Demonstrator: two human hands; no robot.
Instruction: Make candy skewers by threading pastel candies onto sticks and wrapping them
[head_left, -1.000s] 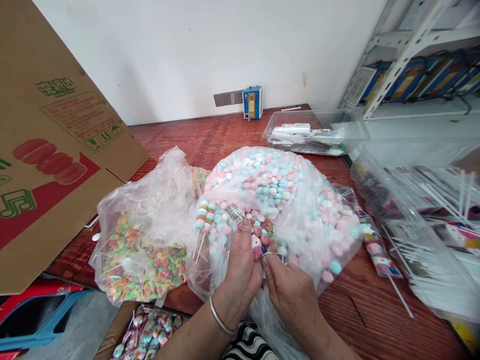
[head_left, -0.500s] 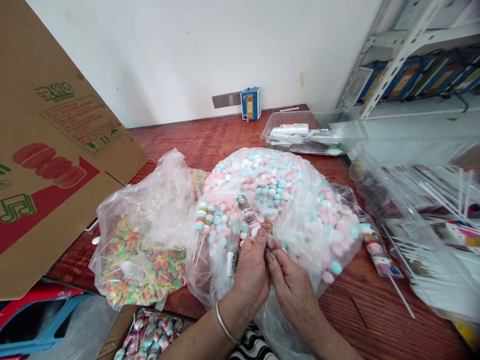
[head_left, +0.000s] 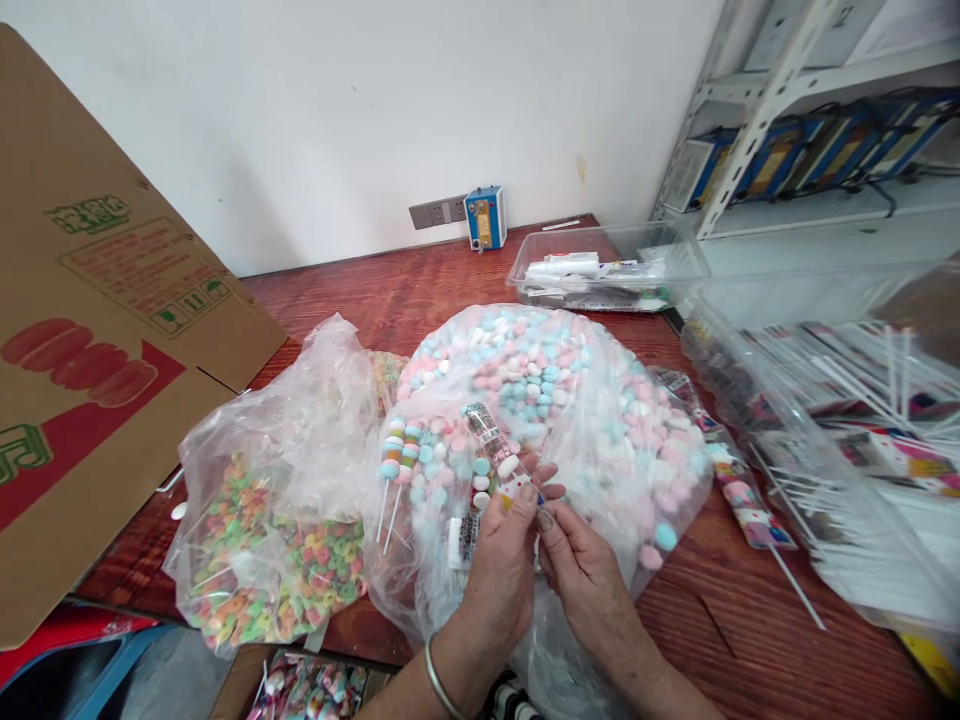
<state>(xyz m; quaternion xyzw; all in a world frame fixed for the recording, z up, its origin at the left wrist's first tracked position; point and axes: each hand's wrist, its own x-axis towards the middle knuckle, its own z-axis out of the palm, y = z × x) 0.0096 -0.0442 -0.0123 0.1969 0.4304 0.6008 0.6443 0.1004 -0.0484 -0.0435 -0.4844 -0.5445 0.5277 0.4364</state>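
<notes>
My left hand, with a bangle at the wrist, pinches the lower end of a printed clear candy wrapper. My right hand meets it there, its thumb and fingers closed on the wrapper's bottom end. A white candy shows inside the sleeve; the stick, if any, is hidden by my fingers. Under the hands lies a big clear bag of pink, blue and white round candies. Two candy skewers on white sticks rest on it at the left. Another stack of candies lies beside my left hand.
Left is a bag of colourful ring candies, with a large carton behind it. A box of wrapped candies sits below the table edge. At right lie a wrapped candy skewer and a tray of sticks; another plastic tray stands behind.
The view has shifted slightly. The fingers of my left hand have spread a little behind the wrapper, and more of its lower part shows. Both hands remain together at its lower end.
</notes>
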